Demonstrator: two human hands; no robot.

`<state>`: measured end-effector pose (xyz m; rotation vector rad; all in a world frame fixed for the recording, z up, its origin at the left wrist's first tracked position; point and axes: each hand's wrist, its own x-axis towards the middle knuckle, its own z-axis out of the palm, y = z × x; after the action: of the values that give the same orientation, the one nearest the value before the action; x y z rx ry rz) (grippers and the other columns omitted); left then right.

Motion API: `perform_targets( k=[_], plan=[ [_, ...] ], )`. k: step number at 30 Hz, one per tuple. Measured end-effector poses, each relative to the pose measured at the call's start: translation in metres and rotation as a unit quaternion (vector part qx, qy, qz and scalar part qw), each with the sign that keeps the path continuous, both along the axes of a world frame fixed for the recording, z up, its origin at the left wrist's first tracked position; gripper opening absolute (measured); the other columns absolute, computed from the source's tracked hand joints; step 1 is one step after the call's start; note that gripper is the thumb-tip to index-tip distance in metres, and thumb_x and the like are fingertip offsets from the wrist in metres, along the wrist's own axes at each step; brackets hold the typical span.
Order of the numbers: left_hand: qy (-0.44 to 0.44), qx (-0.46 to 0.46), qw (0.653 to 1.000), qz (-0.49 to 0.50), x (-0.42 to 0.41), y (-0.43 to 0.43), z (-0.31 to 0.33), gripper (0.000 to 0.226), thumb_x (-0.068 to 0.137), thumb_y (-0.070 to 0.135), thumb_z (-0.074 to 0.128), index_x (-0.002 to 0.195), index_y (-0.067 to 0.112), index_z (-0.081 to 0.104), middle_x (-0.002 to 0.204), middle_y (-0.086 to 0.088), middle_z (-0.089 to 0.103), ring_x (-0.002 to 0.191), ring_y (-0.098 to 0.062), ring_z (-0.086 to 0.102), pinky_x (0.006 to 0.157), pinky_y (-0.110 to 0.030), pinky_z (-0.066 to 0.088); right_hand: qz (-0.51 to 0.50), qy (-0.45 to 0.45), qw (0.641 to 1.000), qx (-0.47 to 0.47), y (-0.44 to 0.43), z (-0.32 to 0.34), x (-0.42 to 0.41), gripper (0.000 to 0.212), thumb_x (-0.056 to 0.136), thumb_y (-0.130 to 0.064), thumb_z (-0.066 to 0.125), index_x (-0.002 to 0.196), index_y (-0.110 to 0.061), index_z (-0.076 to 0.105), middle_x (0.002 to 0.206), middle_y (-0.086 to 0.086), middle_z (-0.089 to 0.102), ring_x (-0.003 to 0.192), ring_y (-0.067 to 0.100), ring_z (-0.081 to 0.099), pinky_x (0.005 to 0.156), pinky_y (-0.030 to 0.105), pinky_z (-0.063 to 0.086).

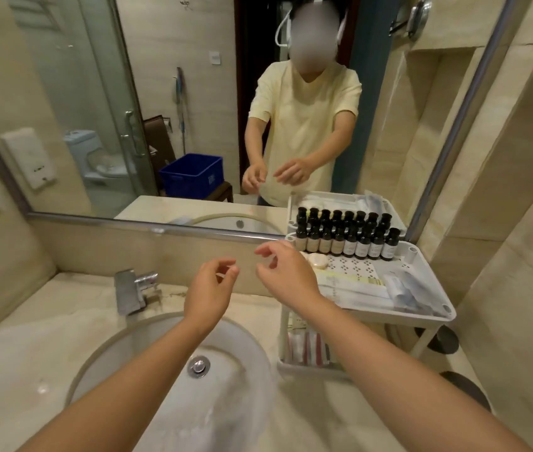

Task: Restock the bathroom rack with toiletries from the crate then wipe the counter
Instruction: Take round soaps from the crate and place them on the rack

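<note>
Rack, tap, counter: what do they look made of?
Rack: probably moulded plastic, matte white; perforated tray, tubular posts. Tap: metal, likely chrome-plated; mirror-bright reflections. Counter: polished stone or a stone-look surface, beige with veining and glossy highlights; can't tell which.

White rack [395, 313] on counter [323, 419], dark-capped bottles [350, 244] upright along its back

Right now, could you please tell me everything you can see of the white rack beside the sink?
The rack is white plastic, two-tiered on tube legs, standing on the counter right of the sink, against the mirror. Its perforated top tray holds a row of dark-capped bottles, round soaps and flat packets; the lower shelf holds sachets.
</note>
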<state>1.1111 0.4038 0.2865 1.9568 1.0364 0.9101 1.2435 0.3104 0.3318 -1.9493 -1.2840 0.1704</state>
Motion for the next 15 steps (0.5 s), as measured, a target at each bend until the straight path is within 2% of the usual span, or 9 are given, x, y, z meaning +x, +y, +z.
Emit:
perform_targets(
  k=[4,6,9,12,15],
  plan=[
    [-0.036,-0.025,0.998,0.034,-0.052,-0.002,-0.001,0.020,0.096,0.027,0.056,0.112,0.020,0.064,0.103,0.003,0.066,0.094,-0.013,0.062,0.085,-0.034,0.050,0.069,0.016,0.997,-0.006,0.017,-0.007,-0.049,0.031,0.082,-0.027,0.058,0.112,-0.035,0.062,0.103,-0.019,0.051,0.083,0.001,0.053,0.070,0.025,0.046],
    [-0.048,-0.035,0.996,0.062,-0.079,-0.004,-0.003,0.016,0.096,0.021,0.056,0.110,0.018,0.064,0.100,0.002,0.066,0.094,-0.016,0.062,0.086,-0.031,0.049,0.093,0.018,0.995,-0.022,0.024,-0.012,-0.073,0.034,0.082,-0.027,0.059,0.115,-0.035,0.062,0.105,-0.019,0.051,0.085,0.001,0.053,0.072,0.025,0.045],
    [-0.048,-0.050,0.991,0.111,-0.124,-0.005,-0.008,0.014,0.096,0.020,0.056,0.106,0.019,0.065,0.099,0.005,0.066,0.094,-0.012,0.061,0.085,-0.030,0.048,0.137,0.016,0.989,-0.044,0.034,-0.021,-0.107,0.037,0.082,-0.026,0.061,0.118,-0.032,0.061,0.112,-0.014,0.054,0.090,0.001,0.052,0.074,0.023,0.042],
    [-0.029,-0.062,0.985,0.160,-0.171,-0.006,-0.017,0.016,0.096,0.025,0.055,0.108,0.021,0.065,0.103,0.007,0.066,0.095,-0.011,0.060,0.084,-0.029,0.047,0.173,0.012,0.983,-0.063,0.043,-0.029,-0.145,0.038,0.083,-0.025,0.061,0.120,-0.031,0.059,0.116,-0.011,0.055,0.095,0.008,0.056,0.079,0.028,0.047],
    [-0.012,-0.074,0.975,0.209,-0.220,-0.010,-0.024,0.017,0.096,0.031,0.054,0.109,0.027,0.063,0.102,0.013,0.064,0.092,-0.003,0.059,0.078,-0.026,0.046,0.213,0.017,0.974,-0.076,0.054,-0.036,-0.188,0.042,0.082,-0.021,0.060,0.124,-0.028,0.058,0.122,-0.009,0.054,0.106,0.011,0.055,0.088,0.031,0.048]
  ],
)
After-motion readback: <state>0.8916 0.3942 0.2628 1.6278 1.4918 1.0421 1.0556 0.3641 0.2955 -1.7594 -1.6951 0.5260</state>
